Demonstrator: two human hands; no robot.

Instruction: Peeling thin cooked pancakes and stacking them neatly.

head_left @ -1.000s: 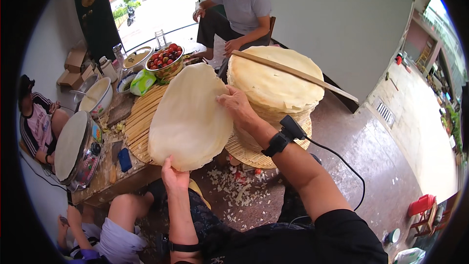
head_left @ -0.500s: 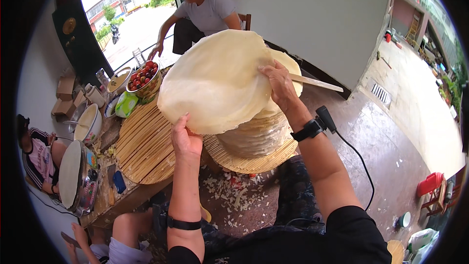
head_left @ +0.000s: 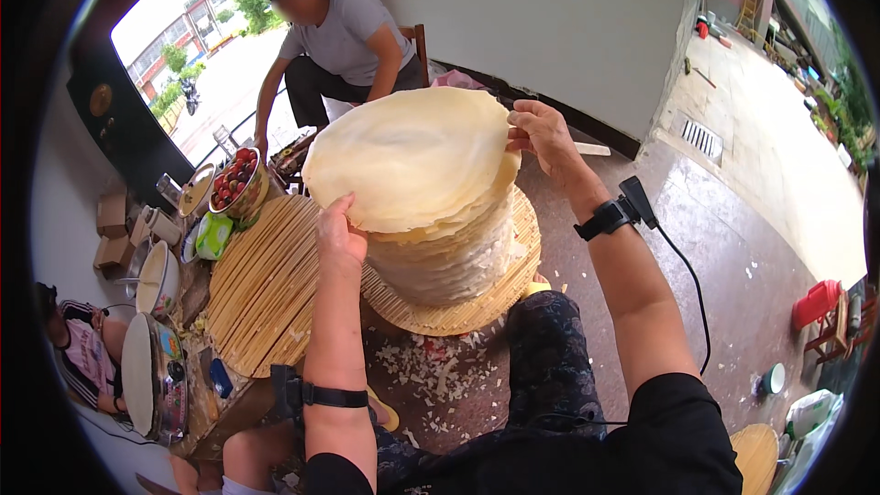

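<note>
Pancake (head_left: 408,156): thin, round and pale yellow, its rim slightly uneven; it lies at the top of your tall stack (head_left: 445,261).
Stack: many layers with wavy edges, standing on the round slatted mat (head_left: 524,252).
Your left hand (head_left: 341,231): fingertips at the pancake's near left edge; whether they pinch, I cannot tell.
Your right hand (head_left: 543,136): thumb and curled fingers pinch its far right edge.

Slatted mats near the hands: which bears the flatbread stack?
The slatted mat right of the left hand, projecting from beneath the flatbread stack; the other slatted mat lies left of that hand.
</note>
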